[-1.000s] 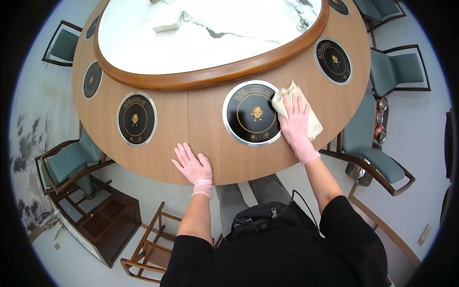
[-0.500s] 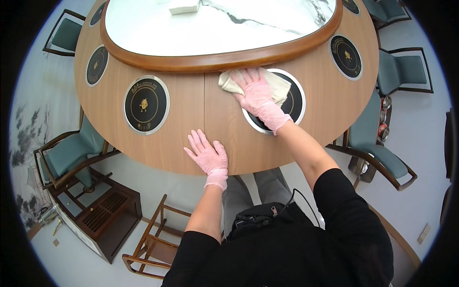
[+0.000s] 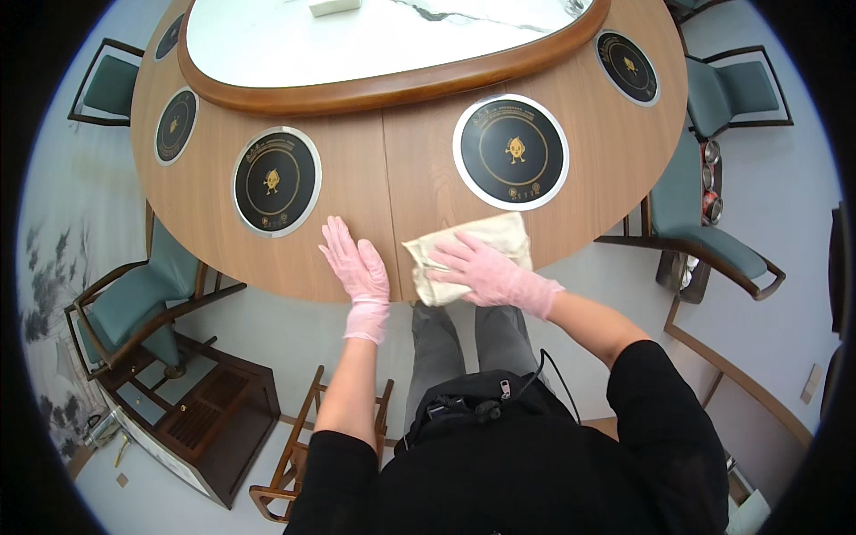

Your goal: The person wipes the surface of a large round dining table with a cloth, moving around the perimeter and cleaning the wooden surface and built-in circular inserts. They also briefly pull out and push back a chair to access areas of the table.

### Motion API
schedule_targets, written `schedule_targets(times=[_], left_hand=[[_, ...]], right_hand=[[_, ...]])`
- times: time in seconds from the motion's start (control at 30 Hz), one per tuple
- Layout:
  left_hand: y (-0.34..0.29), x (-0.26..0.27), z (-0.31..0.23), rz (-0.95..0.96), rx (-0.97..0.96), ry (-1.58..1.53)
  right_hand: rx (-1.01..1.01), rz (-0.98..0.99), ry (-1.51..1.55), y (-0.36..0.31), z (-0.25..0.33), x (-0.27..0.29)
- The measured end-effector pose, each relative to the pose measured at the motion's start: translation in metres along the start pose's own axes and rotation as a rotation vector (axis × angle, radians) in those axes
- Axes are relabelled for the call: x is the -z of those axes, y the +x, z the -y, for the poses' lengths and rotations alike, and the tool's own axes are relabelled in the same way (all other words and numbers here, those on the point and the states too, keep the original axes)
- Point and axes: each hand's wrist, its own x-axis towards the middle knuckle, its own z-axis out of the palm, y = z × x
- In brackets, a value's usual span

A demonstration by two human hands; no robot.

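Observation:
My right hand [image 3: 486,271], in a thin pink glove, holds a folded cream cleaning cloth [image 3: 495,234] against the near edge of a round wooden table [image 3: 357,147]. Its fingers lie over the top of the cloth, and part of the cloth hangs past the edge. To the left, my left hand [image 3: 357,267], gloved the same way, rests on the tabletop with its fingers stretched out and nothing in it. Beyond the cloth sits a round black cooktop [image 3: 511,152] with a silver rim, set into the table. Another black cooktop [image 3: 277,182] lies beyond my left hand.
A raised marble-patterned centre [image 3: 374,53] with a wooden rim [image 3: 392,92] fills the table's middle, bearing a white box [image 3: 334,7]. Green chairs [image 3: 143,272] stand around. A dark wooden cabinet [image 3: 223,428] is at lower left, beside a wooden chair frame [image 3: 290,473].
My right hand has drawn the cloth off the right cooktop and back to the table's near edge, uncovering the cooktop. My left hand has shifted slightly left and stays on the table.

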Motion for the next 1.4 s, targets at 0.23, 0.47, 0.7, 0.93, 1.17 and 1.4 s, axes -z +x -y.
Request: schedule_targets(times=[0.23,0.47,0.7,0.93,1.17,1.4], left_hand=[[0.003,0.012,0.03,0.317,-0.202,0.565],[0.004,0.013,0.024,0.36,-0.183,0.566],[0.001,0.009,0.038,0.3,-0.191,0.5],[0.002,0.011,0.041,0.292,-0.215,0.468],[0.003,0.013,0.039,0.268,-0.245,0.445],[0.003,0.017,0.041,0.268,-0.25,0.461]], right_hand=[[-0.421,0.019,-0.1,-0.059,-0.015,-0.042],[-0.759,-0.367,-0.123,0.076,-0.055,-0.003],[-0.608,-0.109,-0.08,0.097,0.009,-0.014],[-0.382,-0.054,0.089,0.025,0.074,-0.041],[-0.707,-0.042,0.002,-0.081,0.013,-0.065],[-1.142,-0.18,-0.14,-0.161,-0.09,-0.067]])
